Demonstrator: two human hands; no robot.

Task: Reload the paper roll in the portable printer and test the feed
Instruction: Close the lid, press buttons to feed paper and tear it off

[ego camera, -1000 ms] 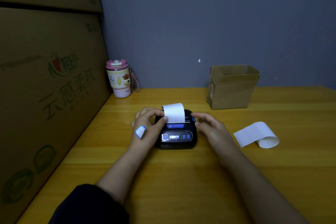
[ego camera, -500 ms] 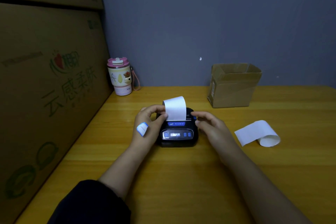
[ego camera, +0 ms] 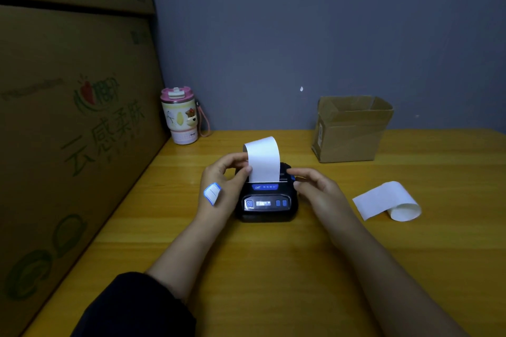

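Note:
A small black portable printer with a lit display and blue buttons sits on the yellow wooden table. A white paper strip stands up out of its top slot and curls over backward. My left hand pinches the strip's left edge between thumb and fingers; a blue-edged sticker is on its back. My right hand rests against the printer's right side, fingertips by the blue side latch.
A loose curled piece of white paper lies to the right. An open cardboard box stands at the back right, a pink-lidded tumbler at the back left. Large cardboard cartons wall off the left side.
The paper strip has grown longer out of the slot and now curls over at the top. My left fingers have moved up along its left edge.

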